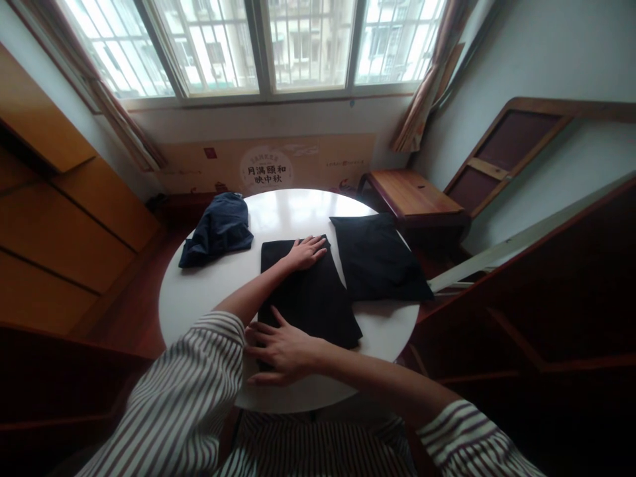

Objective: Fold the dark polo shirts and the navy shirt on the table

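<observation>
A folded black garment point(313, 298) lies flat on the round white table point(209, 291), right in front of me. My left hand point(307, 252) rests palm down on its far edge, fingers stretched out. Across the near left corner of the same cloth lies my right hand point(281, 348), fingers spread, some of them reaching past the cloth onto the table. My forearms cross over each other's side of the cloth. Neither hand grasps anything. To the right is another folded black garment point(380, 258), and at the far left a crumpled dark blue garment point(218, 228).
A wooden side table point(415, 192) stands beyond the table at the right, near a leaning wooden framed panel point(517, 146). Orange-brown cabinets point(64, 218) line the left. Barred windows point(308, 46) with curtains point(424, 99) are ahead, above a printed cardboard panel point(318, 152).
</observation>
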`<state>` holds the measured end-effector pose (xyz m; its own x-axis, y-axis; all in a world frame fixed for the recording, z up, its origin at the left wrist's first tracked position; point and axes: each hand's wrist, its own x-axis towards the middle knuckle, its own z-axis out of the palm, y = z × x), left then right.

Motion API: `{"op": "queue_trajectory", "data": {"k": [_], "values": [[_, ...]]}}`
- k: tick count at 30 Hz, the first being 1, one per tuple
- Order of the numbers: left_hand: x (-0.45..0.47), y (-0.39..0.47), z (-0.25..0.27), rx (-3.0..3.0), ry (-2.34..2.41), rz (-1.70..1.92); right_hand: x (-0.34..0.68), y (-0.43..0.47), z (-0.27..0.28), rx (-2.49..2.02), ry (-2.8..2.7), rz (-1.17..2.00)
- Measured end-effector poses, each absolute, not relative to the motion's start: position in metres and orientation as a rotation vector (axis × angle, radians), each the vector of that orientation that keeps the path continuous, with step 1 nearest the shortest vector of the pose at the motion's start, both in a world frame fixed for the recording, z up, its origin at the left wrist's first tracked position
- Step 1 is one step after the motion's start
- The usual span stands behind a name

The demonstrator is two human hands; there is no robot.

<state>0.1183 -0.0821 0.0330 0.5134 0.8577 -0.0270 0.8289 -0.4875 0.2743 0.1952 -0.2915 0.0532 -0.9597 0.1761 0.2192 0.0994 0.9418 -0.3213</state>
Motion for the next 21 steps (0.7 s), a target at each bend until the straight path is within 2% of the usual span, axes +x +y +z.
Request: {"op": "queue_trajectory", "data": {"k": [4,9,11,17,21], "values": [[0.118,-0.083,0.028,2.48,1.455,0.272,0.221,-0.298,0.065,-0.42,-2.638,0.54],[0.113,-0.087,0.024,2.439,1.452,0.408,0.292,-0.3,0.065,-1.522,-2.155,0.164],[0.113,-0.086,0.025,2.436,1.429,0.475,0.316,-0.301,0.058,-1.814,-2.082,0.135],[0.118,-0.108,0.038,2.442,1.494,0.771,0.34,-0.31,0.043,-1.855,-2.187,0.336],[0.117,-0.161,0.046,2.566,1.429,0.617,0.347,-0.315,0.047,-1.773,-2.167,0.48]]}}
